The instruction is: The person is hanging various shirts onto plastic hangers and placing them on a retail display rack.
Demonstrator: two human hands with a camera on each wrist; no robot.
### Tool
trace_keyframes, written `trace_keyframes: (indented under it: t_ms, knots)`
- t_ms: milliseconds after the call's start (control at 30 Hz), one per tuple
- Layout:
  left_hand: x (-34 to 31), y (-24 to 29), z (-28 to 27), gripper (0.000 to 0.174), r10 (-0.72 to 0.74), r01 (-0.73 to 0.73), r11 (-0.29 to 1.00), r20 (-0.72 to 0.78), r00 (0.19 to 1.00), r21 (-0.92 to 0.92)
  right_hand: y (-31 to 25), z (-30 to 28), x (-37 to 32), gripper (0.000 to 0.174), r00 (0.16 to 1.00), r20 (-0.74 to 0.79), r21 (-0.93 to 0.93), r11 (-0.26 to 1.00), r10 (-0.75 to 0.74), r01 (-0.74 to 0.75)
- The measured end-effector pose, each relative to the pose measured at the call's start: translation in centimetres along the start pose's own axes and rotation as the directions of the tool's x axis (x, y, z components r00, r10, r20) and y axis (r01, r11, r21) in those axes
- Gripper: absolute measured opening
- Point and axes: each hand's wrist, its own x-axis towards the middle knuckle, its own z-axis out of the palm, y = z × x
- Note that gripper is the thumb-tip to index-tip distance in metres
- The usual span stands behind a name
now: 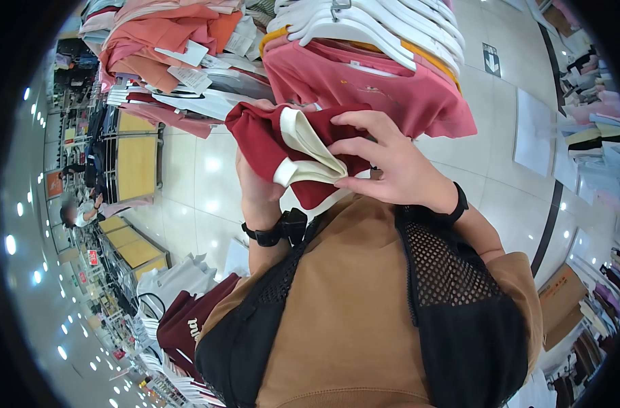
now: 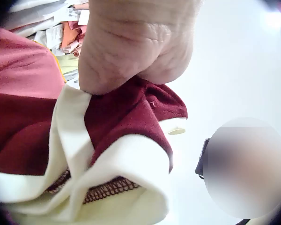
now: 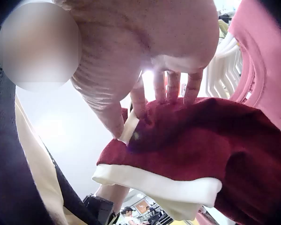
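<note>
A dark red garment with cream ribbed trim (image 1: 262,139) is bunched and folded in front of the chest. My left hand (image 1: 257,185) holds its left side from beneath, its fingers largely hidden by the cloth. With thumb and fingers, my right hand (image 1: 398,163) pinches the folded cream trim (image 1: 303,136) on the other side. In the left wrist view, dark stitching (image 2: 112,189) shows along the inside of the trim. The right wrist view has the right thumb and index fingertip on a cream strip (image 3: 129,126), other fingers along the red cloth.
Just beyond the hands hangs a pink sweatshirt (image 1: 371,95) on a rack of white hangers (image 1: 391,30). Coral clothes with paper tags (image 1: 143,41) are heaped at upper left. A maroon garment with white lettering (image 1: 180,330) hangs at lower left. Another person (image 1: 85,214) is farther off.
</note>
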Motion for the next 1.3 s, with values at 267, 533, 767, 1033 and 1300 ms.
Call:
trace_keyframes:
  t_ms: [267, 533, 767, 1033, 1300]
  knots:
    - [-0.2, -2.0, 2.8, 0.035, -0.142, 0.142, 0.987, 0.000, 0.990, 0.077, -0.9, -0.8, -0.7, 0.059, 0.958, -0.150, 0.379, 0.909, 0.244, -0.172]
    - [-1.4, -4.0, 3.7, 0.036, -0.322, 0.331, 0.941, -0.109, 0.941, 0.078, 0.0, -2.3, -1.3, 0.033, 0.999, 0.023, -0.048, 0.999, -0.022, 0.023]
    - [-0.6, -5.9, 5.4, 0.055, 0.121, -0.031, 0.764, -0.096, 0.988, 0.645, 0.0, -3.2, -1.2, 0.018, 0.968, -0.218, 0.080, 0.991, 0.123, -0.108]
    - [-1.7, -4.9, 8.3, 0.097, -0.035, -0.288, 0.162, 0.298, 0.954, 0.944, 0.2, -4.6, 0.0, 0.015, 0.876, -0.381, 0.093, 0.955, 0.296, -0.282]
    - [-0.8, -6.4, 7.3, 0.034, -0.241, -0.051, 0.168, 0.091, 0.966, 0.984, -0.3, -6.6, 1.2, 0.024, 0.874, -0.320, -0.063, 0.912, 0.365, -0.404]
